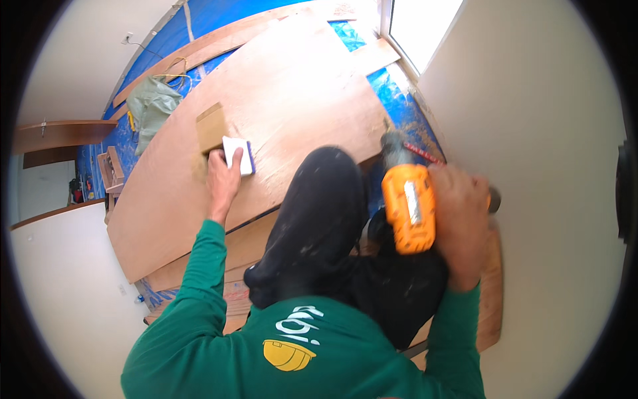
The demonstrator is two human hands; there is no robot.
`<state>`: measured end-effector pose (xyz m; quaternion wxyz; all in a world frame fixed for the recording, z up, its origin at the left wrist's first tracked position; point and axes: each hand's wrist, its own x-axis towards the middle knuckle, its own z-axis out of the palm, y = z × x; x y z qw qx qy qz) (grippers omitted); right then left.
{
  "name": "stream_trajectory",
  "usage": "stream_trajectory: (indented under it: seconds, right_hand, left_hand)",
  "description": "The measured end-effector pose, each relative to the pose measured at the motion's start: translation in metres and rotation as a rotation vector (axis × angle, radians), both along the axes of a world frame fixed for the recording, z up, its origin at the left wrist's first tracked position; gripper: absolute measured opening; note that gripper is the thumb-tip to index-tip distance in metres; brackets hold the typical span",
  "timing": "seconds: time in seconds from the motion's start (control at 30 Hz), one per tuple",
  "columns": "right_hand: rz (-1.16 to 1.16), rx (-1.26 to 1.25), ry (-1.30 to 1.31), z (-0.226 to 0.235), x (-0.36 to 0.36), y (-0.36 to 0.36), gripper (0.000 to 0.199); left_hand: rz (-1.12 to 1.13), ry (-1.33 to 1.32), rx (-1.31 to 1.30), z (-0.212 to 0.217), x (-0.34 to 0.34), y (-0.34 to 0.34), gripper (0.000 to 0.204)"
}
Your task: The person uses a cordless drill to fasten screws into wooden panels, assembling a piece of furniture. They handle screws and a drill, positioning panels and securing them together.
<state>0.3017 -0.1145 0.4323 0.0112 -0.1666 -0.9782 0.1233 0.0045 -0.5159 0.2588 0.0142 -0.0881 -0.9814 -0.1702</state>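
My left hand (224, 178) is closed on a small white box-like thing (239, 157) with a purple edge, its thumb lying on top, low over a large plywood sheet (159, 206). Just beyond those fingers a brown cardboard piece (212, 128) rests on the wood. On the right, my right hand (461, 209) wraps round an orange and black power drill (409, 207), whose dark front end points away from me by the sheet's right edge. A thin red stick (423, 153), perhaps a pencil, sticks out beside the drill near that hand.
Blue sheeting (399, 100) covers the floor around the plywood. Long wood strips (199, 52) lie at the far left, near a grey-green sack (151, 106). A small wooden carrier (111, 169) stands farther left. A white wall (531, 166) rises close on my right.
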Motion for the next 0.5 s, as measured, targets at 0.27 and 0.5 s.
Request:
stream_trajectory:
  seconds: [0.27,0.5]
  right_hand:
    - [-0.023,-0.352,-0.097,-0.036,-0.079,0.055,0.032]
    - [0.161,-0.361,-0.200,-0.013,-0.106,0.058,0.029]
  left_hand:
    - [0.059,-0.012,-0.338,-0.040,0.013,0.002,0.041]
    - [-0.003,-0.375,-0.293,0.039,0.005,0.014,0.061]
